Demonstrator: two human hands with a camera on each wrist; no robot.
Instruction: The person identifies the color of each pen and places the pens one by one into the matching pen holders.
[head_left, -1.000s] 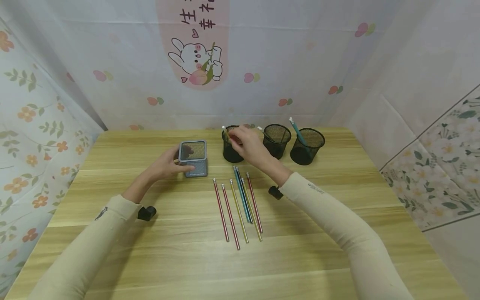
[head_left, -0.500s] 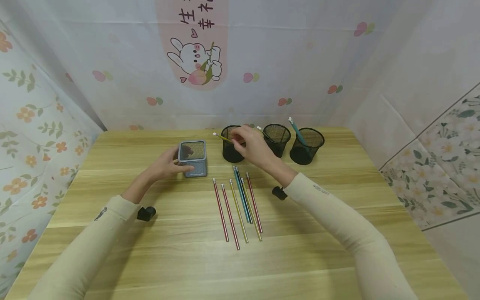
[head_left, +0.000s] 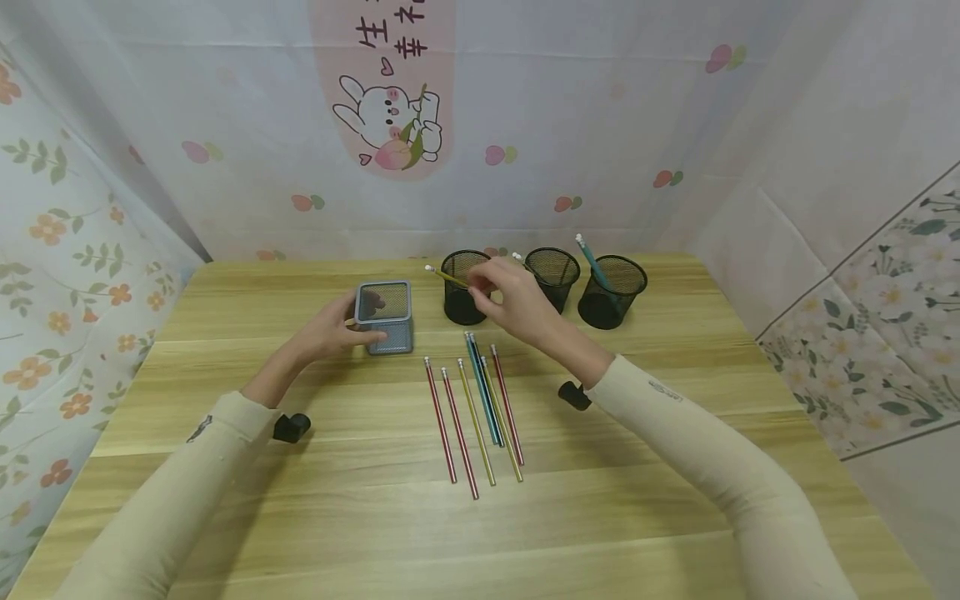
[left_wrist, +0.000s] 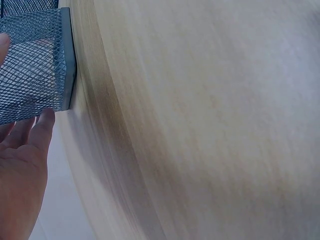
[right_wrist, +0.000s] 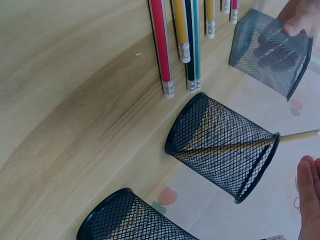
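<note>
My left hand (head_left: 327, 329) grips a grey square mesh pen holder (head_left: 392, 336), thumb on the near side and fingers behind it. In the left wrist view the holder's mesh wall (left_wrist: 30, 70) shows at the upper left, fingertips against it. A round black mesh pen cup (head_left: 464, 310) stands to its right. Inside that cup leans a yellow pencil (right_wrist: 300, 136), eraser end sticking out over the rim. My right hand (head_left: 517, 304) hovers just right of this cup, fingers loosely bent and apart from the pencil.
Two more black mesh cups stand to the right: the middle one (head_left: 558, 292) and the end one (head_left: 606, 312), with a teal pencil (head_left: 592, 260). Several red, yellow, teal and black pencils (head_left: 471, 408) lie in front of the cups. A patterned curtain (head_left: 525, 100) hangs behind the table.
The yellow pencil tipped left and now leans in the left black cup. My right hand has let it go and drawn back right. The left hand stayed on the grey holder.
</note>
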